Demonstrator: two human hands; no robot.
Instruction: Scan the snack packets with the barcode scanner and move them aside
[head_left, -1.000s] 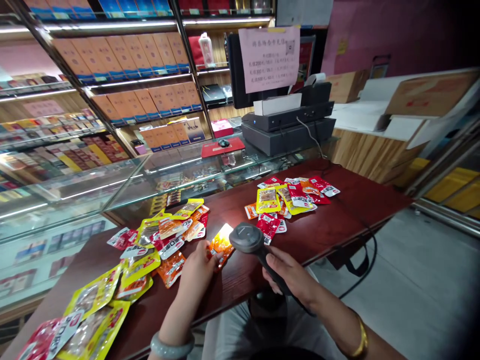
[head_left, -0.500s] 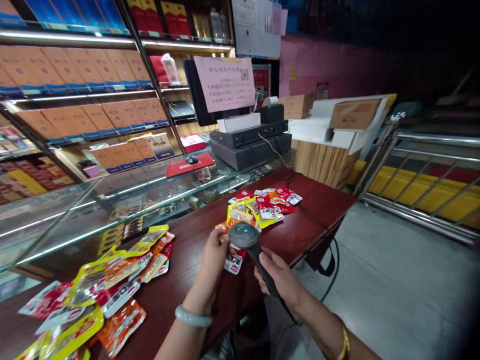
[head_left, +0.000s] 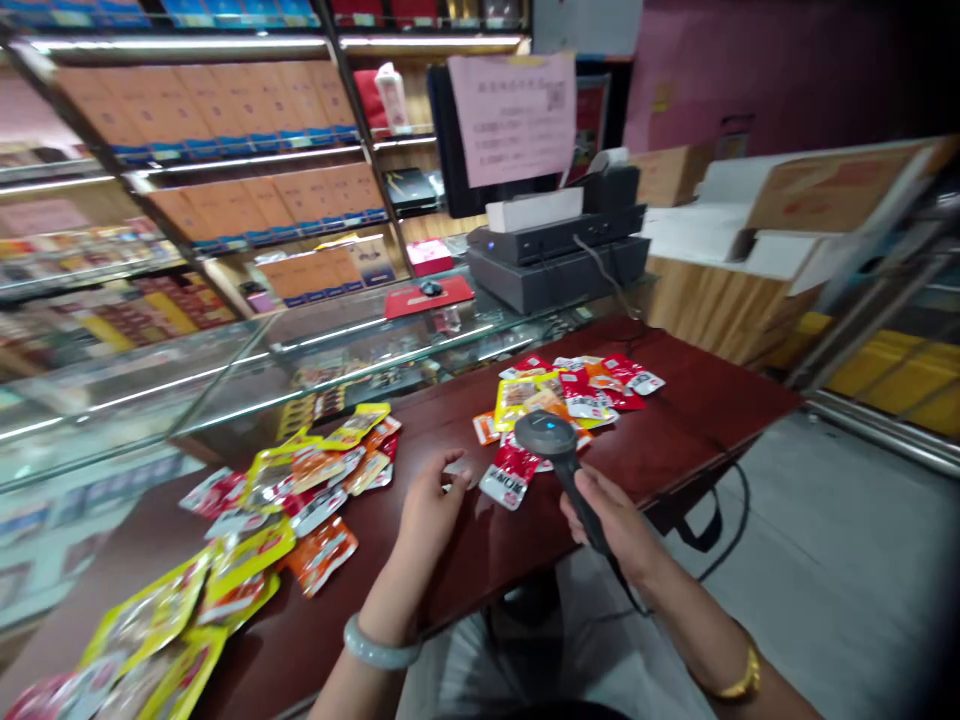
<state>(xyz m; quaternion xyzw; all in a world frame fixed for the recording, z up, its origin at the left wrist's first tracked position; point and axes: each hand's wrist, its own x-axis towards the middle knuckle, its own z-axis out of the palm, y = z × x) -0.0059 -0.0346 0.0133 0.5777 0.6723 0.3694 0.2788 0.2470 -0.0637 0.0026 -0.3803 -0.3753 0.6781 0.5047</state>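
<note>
My right hand [head_left: 607, 515] is wrapped round the handle of a dark grey barcode scanner [head_left: 546, 434], whose head shows a small blue light. Under and beyond the scanner lies a loose pile of snack packets [head_left: 525, 398] in red, yellow and orange. One red and white packet [head_left: 506, 480] sticks out at the near side, between the scanner and my left hand [head_left: 435, 500]. That hand hovers over the table, fingers curved and apart from the thumb; the fingertips are blurred and no packet shows in them. A second spread of packets [head_left: 322, 555] is at the left.
The dark red table [head_left: 720, 400] adjoins a glass display counter [head_left: 300, 350]. Behind stand a monitor with a pink sheet [head_left: 517, 120], a cash drawer [head_left: 555, 272] and shelves of orange boxes [head_left: 225, 105]. A black cable [head_left: 742, 510] hangs at the table's right edge; metal railings [head_left: 885, 330] are beyond.
My left hand has drawn back leftward from the near side of the right-hand pile. The scanner stays in my right hand. The view has turned left, so things appear further right.
</note>
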